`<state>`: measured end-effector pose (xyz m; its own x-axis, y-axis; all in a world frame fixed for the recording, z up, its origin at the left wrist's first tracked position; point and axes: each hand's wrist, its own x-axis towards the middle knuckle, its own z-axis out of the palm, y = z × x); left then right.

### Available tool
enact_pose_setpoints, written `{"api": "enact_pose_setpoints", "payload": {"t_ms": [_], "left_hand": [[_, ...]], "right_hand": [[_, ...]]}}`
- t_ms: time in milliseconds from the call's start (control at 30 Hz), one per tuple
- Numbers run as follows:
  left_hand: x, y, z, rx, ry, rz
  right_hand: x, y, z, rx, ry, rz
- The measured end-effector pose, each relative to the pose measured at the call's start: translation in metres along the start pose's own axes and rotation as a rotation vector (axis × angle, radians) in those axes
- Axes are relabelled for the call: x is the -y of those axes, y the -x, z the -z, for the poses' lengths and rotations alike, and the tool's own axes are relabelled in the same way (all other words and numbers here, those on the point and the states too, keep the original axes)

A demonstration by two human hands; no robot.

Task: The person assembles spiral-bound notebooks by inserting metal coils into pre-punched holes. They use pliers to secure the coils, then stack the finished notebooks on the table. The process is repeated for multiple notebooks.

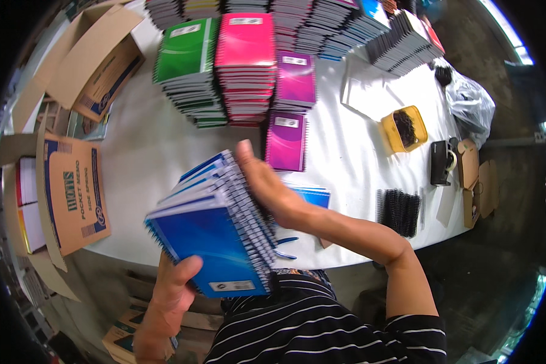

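A thick stack of blue spiral notebooks (203, 233) is held tilted above the near edge of the table. My left hand (179, 282) grips its lower left side, thumb on the blue cover and fingers hidden underneath. My right hand (270, 191) lies along the wire-bound side, fingers stretched out straight; whether the palm presses on the coils cannot be made out. Behind that hand, another blue notebook (313, 196) rests on the table, partly covered by my wrist. Two blue pens (287, 249) lie close to the stack.
Green (187, 51), pink (246, 42) and purple notebook piles (296, 79) stand at the far side. Open cardboard boxes (73, 188) line the left. Toward the right are a yellow tub (395, 136), black binding coils (400, 212), a tape dispenser (440, 162) and a clear plastic bag (470, 103).
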<state>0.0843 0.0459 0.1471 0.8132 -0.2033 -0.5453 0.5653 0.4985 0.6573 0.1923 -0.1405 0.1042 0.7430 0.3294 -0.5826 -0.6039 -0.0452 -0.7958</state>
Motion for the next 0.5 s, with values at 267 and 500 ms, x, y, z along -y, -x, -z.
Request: {"api": "enact_pose_setpoints", "payload": {"t_ms": [267,500], "left_hand": [[0.024,-0.132,-0.189,0.422,-0.15,0.254],[0.095,-0.273,-0.233,0.302,-0.244,0.078]], "right_hand": [[-0.021,0.048,0.216,-0.338,-0.301,0.042],[-0.075,-0.056,0.352,-0.152,-0.336,0.148]]}}
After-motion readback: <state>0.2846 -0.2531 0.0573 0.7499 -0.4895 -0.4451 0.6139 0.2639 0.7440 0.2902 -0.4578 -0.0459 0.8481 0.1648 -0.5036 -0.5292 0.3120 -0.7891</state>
